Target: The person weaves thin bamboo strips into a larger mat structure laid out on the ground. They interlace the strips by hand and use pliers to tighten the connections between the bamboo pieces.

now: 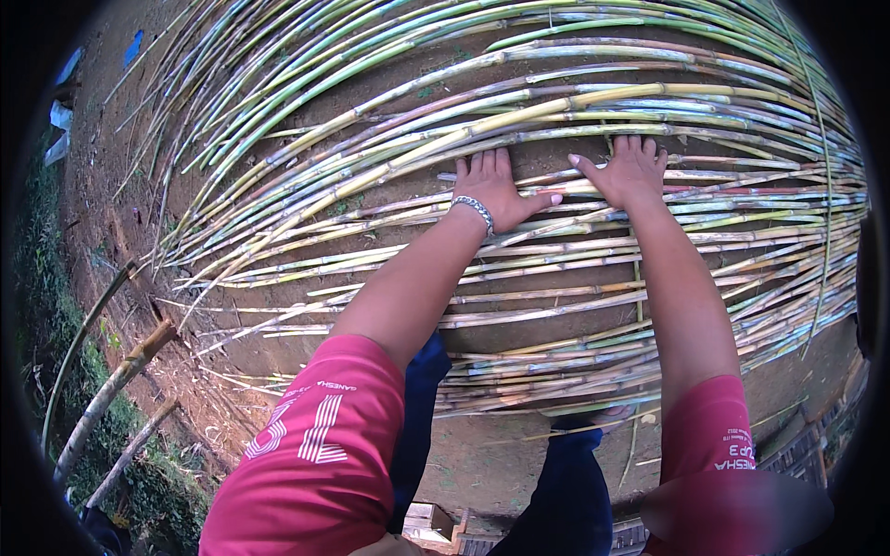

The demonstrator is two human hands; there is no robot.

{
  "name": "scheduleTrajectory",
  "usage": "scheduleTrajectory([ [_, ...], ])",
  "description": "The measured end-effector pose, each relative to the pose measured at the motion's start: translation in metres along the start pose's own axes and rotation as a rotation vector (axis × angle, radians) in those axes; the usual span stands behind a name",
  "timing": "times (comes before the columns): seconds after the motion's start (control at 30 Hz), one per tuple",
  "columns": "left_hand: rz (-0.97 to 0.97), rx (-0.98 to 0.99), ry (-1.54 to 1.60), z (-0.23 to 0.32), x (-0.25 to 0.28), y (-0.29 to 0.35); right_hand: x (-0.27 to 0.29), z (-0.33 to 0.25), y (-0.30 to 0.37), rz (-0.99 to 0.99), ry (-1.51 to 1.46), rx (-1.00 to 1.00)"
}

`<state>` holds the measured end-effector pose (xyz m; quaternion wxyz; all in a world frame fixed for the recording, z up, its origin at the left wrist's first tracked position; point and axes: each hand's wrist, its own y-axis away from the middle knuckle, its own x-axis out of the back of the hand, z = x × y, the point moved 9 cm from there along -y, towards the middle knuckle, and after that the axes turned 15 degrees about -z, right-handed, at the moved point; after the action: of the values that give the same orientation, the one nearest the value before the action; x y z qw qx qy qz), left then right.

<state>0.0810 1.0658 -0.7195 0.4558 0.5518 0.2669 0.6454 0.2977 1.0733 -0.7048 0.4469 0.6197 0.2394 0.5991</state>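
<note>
The person leans far forward over long split cane strips (519, 120) that lie side by side on bare brown ground (519, 334). The strips are thin and long, green, yellow and purple, and they run from the left edge of the ground to the right edge, bending in the picture.

The left hand (496, 188) lies flat on the strips, fingers straight and close together, thumb out to the side. It pinches nothing. A silver bracelet (475, 211) sits on that wrist. The right hand (630, 170) lies flat just beside it, fingers spread a little, thumb pointing at the other hand. It also holds nothing; it only presses down. Both hands touch the strips near the middle of the spread, where thick yellow-green strips pass just past the fingertips.

The person wears red sleeves (320, 445) and dark blue trousers (570, 491). One foot (603, 417) stands on the strips at the near edge. Some bare poles (111, 394) lie in the grass at the near left corner of the ground.

What could go wrong? The strips are split, so their edges may be sharp. If a flat hand slides along one, it could get a cut or a splinter. The strips are loose and round on top, so they may roll or slip apart under the push. The person leans far, so a slip could make them tip forward.
</note>
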Motion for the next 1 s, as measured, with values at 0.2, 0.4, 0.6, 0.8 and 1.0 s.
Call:
scheduleTrajectory([
  [0.2, 0.035, -0.040, 0.013, 0.002, 0.001, 0.008, -0.002, 0.000, -0.002, 0.043, 0.042, 0.039],
  [0.4, 0.058, -0.052, 0.050, -0.002, 0.002, 0.011, 0.010, -0.007, 0.014, 0.118, 0.101, 0.097],
  [0.6, 0.152, -0.069, 0.091, -0.004, 0.003, 0.018, 0.012, -0.010, 0.017, 0.214, 0.077, 0.121],
  [0.8, 0.169, 0.160, 0.326, -0.044, 0.000, 0.015, 0.001, -0.014, 0.005, 0.187, 0.066, 0.225],
  [1.0, 0.831, -0.125, 2.258, -0.161, -0.012, 0.025, 0.003, -0.036, 0.010, 0.170, 0.049, 0.212],
])
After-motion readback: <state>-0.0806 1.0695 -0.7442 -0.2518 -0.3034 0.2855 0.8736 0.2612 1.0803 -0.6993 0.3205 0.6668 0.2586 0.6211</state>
